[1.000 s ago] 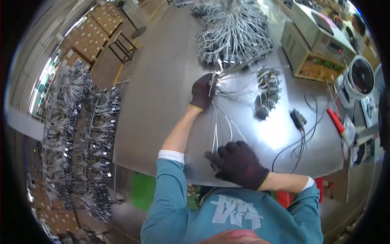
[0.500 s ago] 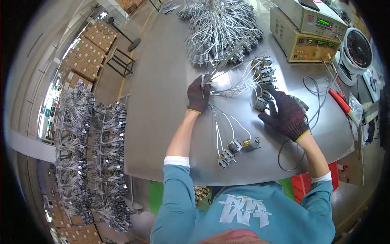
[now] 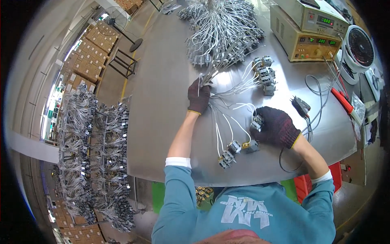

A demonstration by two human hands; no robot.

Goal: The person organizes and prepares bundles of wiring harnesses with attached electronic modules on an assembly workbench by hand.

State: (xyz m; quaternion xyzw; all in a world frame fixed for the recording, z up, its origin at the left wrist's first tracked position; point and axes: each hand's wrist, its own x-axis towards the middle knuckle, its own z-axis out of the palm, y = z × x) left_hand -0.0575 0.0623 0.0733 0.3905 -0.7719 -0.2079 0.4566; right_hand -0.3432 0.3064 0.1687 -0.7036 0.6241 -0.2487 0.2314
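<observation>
Across the broad metal table [image 3: 158, 105], wired parts spread from far end to near edge; left of it, racks of hanging wired parts [image 3: 77, 154]. Far end: big heap of the same [image 3: 223, 32]. To its right, two stacked instruments [image 3: 310, 44] with lit displays, white fan [image 3: 359, 46] beside them. Gloved hands next: left hand [image 3: 198, 95] closed around a gathered bunch of leads, right hand [image 3: 277, 127] curled narrow on one small wired part [image 3: 257, 122], resting low over the table's middle. Above that, a row of wired parts [image 3: 266, 75] fans off the same bunch; nearer the person lie a pair of wired parts [image 3: 227, 158] and, just below the right fingers, a part with yellow metal [image 3: 250, 146]. Dark plug [image 3: 300, 106] right of the right hand, on a cable. Thinnest: white leads [image 3: 235, 87] running from the left fist. Handling, my judgement: keep the left fist firm so the bunch stays together, grip each part by its body, not its lead, and leave slack so neighbours aren't dragged. Hard to see: the underside of the held part, covered by glove; left fingertips and whatever the palm hides; which strands above that fist touch the heap, can't tell. Heap's top is cut off; glare washes out some table.
</observation>
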